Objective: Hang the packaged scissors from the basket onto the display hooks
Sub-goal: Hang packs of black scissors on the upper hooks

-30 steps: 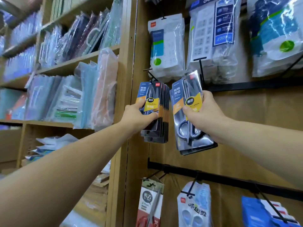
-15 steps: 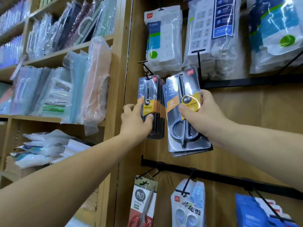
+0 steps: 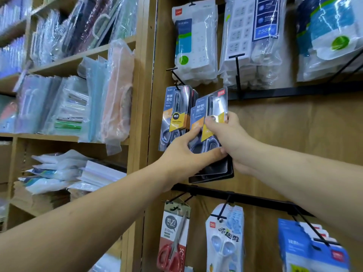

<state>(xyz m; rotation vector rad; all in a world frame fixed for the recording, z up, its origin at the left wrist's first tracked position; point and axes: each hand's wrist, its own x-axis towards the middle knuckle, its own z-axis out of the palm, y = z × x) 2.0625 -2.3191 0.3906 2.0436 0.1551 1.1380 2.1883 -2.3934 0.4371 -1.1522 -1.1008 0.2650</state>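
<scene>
Gripping a stack of scissors packs (image 3: 211,107) just right of the hung packs (image 3: 174,114), the right hand (image 3: 229,138) clasps its middle; the left hand (image 3: 182,154) pinches its lower part.

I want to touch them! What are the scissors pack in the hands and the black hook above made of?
The scissors pack looks like shiny clear plastic over printed card; light glares off it. The black hook seems thin painted metal rod, matte and straight, though plastic coating is possible.
</scene>
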